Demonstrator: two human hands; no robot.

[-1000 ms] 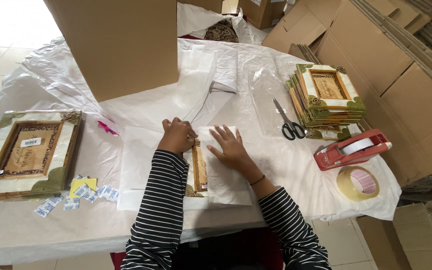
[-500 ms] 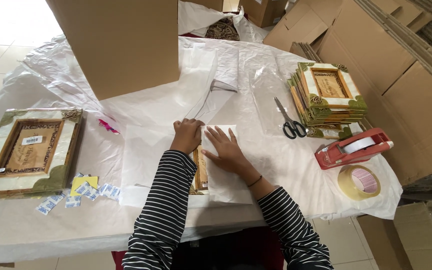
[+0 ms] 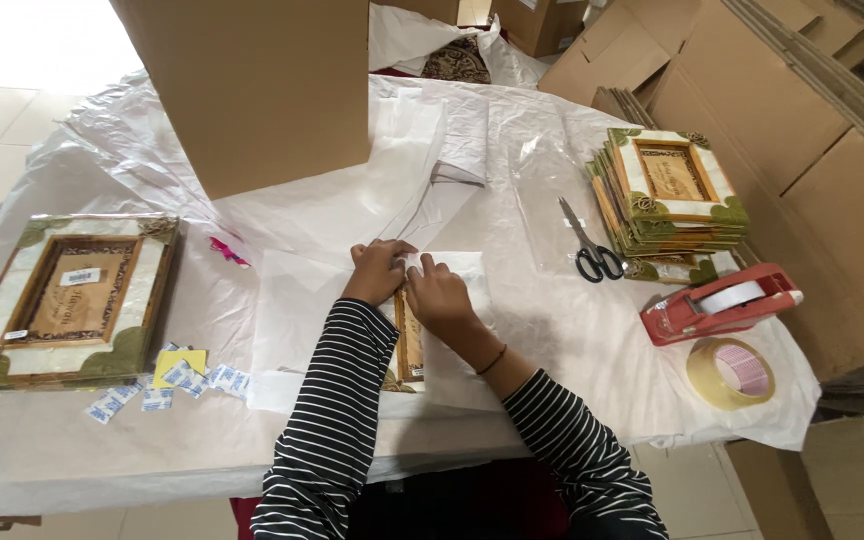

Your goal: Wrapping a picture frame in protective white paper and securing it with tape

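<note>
Hands meet on white wrapping paper over a picture frame: left hand pinching its edge, right hand pressing flat, fingers released.

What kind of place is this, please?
Probably a packing area of a small workshop or warehouse: cardboard boxes stand around, a stack of frames waits by a tape dispenser, and both hands wrap a frame in paper.

Bright, even daylight fills the scene. The tiled floor at the far left is washed out almost to white. Shadows are soft and short under the cardboard box. Focus is sharp throughout; straight edges bow slightly toward the corners.
</note>
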